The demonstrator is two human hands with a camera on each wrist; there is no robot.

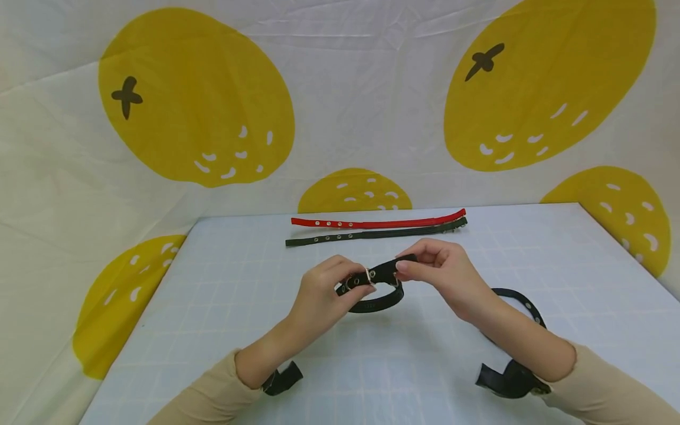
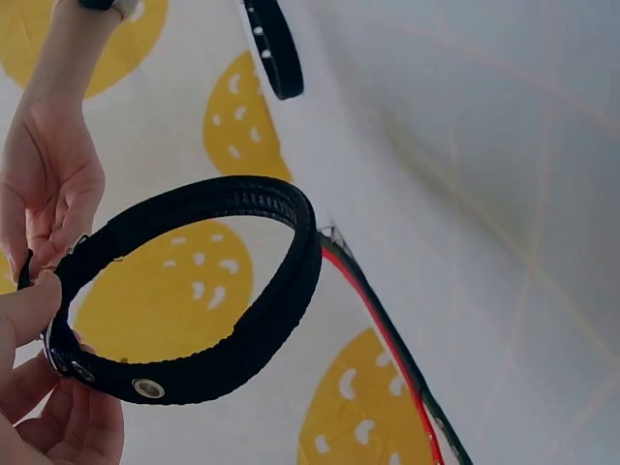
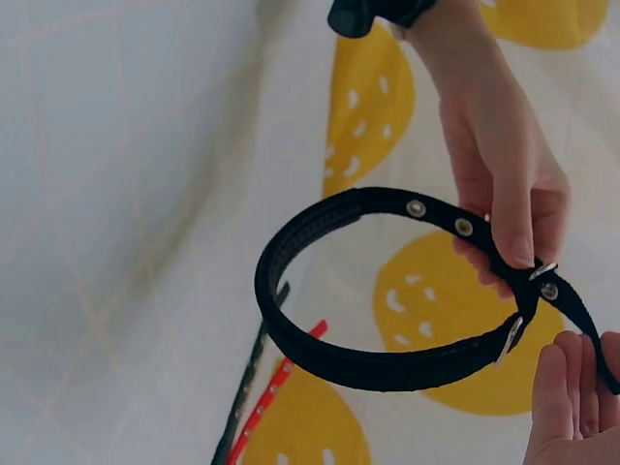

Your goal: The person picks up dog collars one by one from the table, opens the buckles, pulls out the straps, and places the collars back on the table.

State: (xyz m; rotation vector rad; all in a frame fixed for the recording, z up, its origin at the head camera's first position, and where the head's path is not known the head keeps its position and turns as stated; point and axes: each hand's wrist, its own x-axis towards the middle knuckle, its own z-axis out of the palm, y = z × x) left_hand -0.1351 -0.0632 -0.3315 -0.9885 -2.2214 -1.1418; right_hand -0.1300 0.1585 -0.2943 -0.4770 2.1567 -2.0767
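A black collar (image 1: 378, 305) with metal eyelets is looped into a ring and held above the table between both hands. My left hand (image 1: 328, 290) pinches the band beside the metal buckle (image 1: 368, 276). The strap passes through that buckle, and my right hand (image 1: 451, 277) pinches its free end between thumb and fingers. In the left wrist view the collar (image 2: 276, 310) hangs as a wide oval, its padded lining showing on the inside. The right wrist view shows the strap tail (image 3: 579, 312) running from the buckle down to the right fingers.
A red collar (image 1: 395, 224) and a dark green collar (image 1: 382, 234) lie stretched out side by side near the table's back edge. Another black collar (image 1: 523, 298) lies curved on the table, partly hidden by the right forearm. Fruit-printed cloth (image 1: 361, 106) hangs behind.
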